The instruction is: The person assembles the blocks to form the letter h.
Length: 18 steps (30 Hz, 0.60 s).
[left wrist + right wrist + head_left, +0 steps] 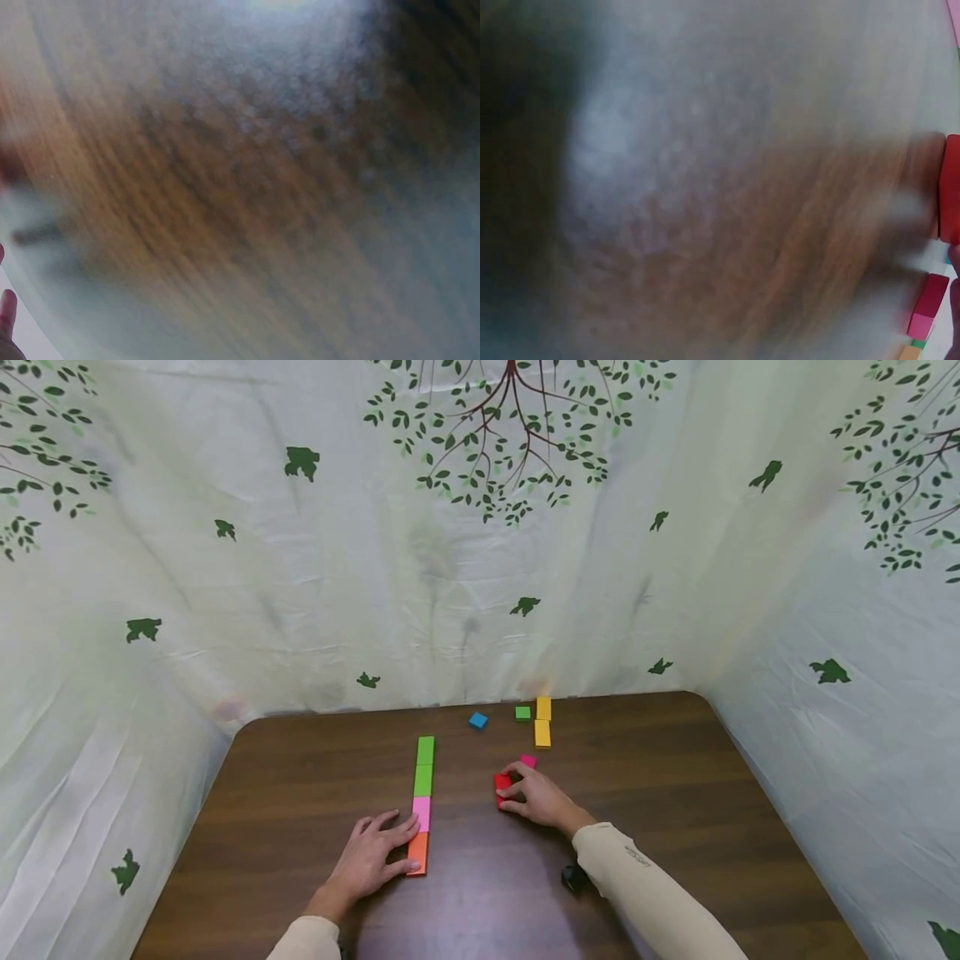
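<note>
In the head view, a row of flat blocks runs away from the person: an orange block [420, 853] nearest, a pink block [424, 810], then two green blocks [423, 780]. My left hand [367, 856] lies beside the row with loosely spread fingers, its thumb touching the orange block and a fingertip at the pink one. To the right, my right hand [538, 797] pinches a red block [502, 783] between thumb and fingers, close over the table. Just beyond that hand sits a magenta block [528, 761]. The right wrist view shows the red block [950, 187] at its edge.
Toward the back of the brown wooden table [315, 777] lie a blue block [477, 721], a small green block [522, 713] and two yellow blocks [542, 734] end to end. A small black object [574, 878] shows beside the right sleeve. Leaf-printed white cloth [450, 635] hangs around the table.
</note>
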Each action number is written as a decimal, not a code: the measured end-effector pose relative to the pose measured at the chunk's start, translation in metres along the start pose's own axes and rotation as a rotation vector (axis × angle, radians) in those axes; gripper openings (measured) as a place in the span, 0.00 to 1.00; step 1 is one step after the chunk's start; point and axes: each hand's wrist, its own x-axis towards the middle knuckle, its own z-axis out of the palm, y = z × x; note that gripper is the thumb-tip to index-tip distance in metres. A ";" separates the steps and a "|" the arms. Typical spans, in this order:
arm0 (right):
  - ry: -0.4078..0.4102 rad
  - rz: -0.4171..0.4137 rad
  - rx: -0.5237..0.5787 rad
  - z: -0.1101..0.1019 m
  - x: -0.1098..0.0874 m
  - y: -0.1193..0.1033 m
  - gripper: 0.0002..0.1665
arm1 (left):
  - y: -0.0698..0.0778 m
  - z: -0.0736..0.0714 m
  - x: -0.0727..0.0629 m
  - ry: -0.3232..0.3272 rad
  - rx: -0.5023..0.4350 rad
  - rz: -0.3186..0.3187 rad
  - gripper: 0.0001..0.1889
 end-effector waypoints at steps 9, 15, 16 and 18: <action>0.014 -0.059 0.023 0.003 -0.008 -0.003 0.19 | -0.001 0.000 0.001 -0.012 -0.001 -0.009 0.38; -0.017 -0.087 0.071 0.008 -0.017 -0.001 0.18 | 0.000 0.000 0.001 -0.017 -0.004 0.000 0.38; -0.030 -0.084 0.082 0.008 -0.019 -0.001 0.18 | 0.000 0.000 0.001 -0.016 -0.006 0.001 0.38; -0.049 -0.073 0.105 0.009 -0.021 -0.002 0.18 | 0.000 0.000 0.001 -0.009 -0.010 0.002 0.38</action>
